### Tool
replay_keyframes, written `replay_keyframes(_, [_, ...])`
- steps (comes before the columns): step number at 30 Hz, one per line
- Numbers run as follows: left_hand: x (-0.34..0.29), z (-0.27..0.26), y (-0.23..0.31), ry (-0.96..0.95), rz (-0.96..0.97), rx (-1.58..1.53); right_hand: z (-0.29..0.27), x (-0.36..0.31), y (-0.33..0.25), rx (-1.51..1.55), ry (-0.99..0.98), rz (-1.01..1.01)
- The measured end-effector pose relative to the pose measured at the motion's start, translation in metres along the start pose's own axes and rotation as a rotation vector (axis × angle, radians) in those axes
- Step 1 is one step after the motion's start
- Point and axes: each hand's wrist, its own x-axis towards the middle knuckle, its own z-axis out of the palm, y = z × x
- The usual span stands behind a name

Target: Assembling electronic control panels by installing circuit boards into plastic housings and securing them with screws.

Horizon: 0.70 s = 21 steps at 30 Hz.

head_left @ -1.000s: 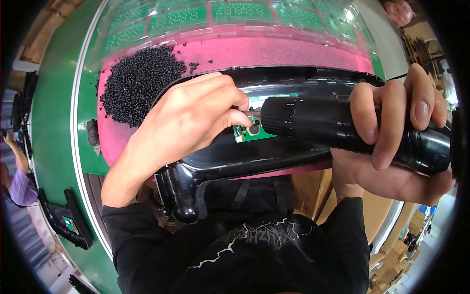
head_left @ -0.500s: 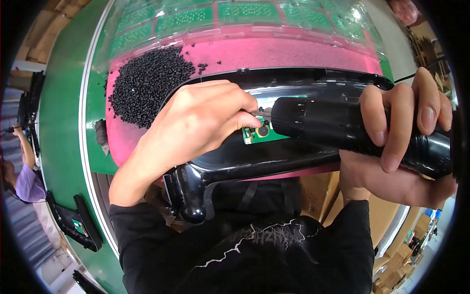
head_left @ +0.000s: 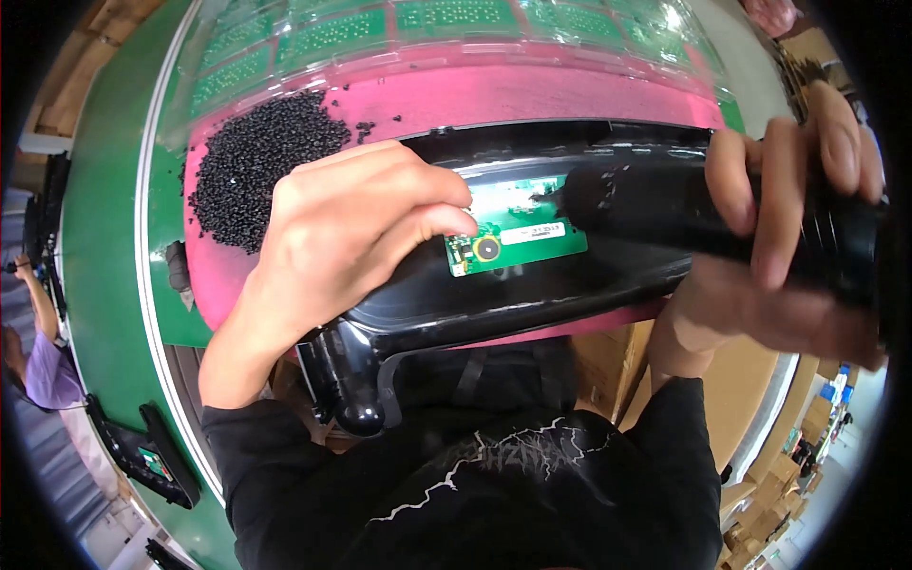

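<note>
My right hand (head_left: 769,218) grips a thick black electric screwdriver (head_left: 655,204), blurred by motion, its tip pointing left over a green circuit board (head_left: 541,249). The board bears a white label and a round component, and sits inside a long glossy black plastic housing (head_left: 446,309) with a stubby leg at its near left end. My left hand (head_left: 332,223) hovers over the board's left edge, thumb and forefinger pinched together. Whatever lies between those fingertips is too small or hidden to make out.
A heap of small black screws (head_left: 261,166) lies on the pink mat (head_left: 551,90). Clear trays with green boards (head_left: 456,17) stand along the far side. At the left, another black housing (head_left: 152,456) rests on the green table (head_left: 119,285), and a person in a purple sleeve (head_left: 52,370) works beyond.
The screwdriver's tip has drawn back to the right from my left fingertips, so more of the board and its label shows. My left hand remains pinched near the board's left end.
</note>
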Motion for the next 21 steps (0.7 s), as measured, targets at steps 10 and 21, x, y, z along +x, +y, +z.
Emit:
replay_keyframes(10, [-0.004, 0.002, -0.002, -0.167, -0.084, -0.053, -0.012, 0.014, 0.008, -0.192, -0.121, 0.117])
replay_keyframes(21, [-0.013, 0.009, -0.003, -0.296, -0.057, -0.114, -0.009, 0.015, 0.022, -0.202, -0.227, 0.185])
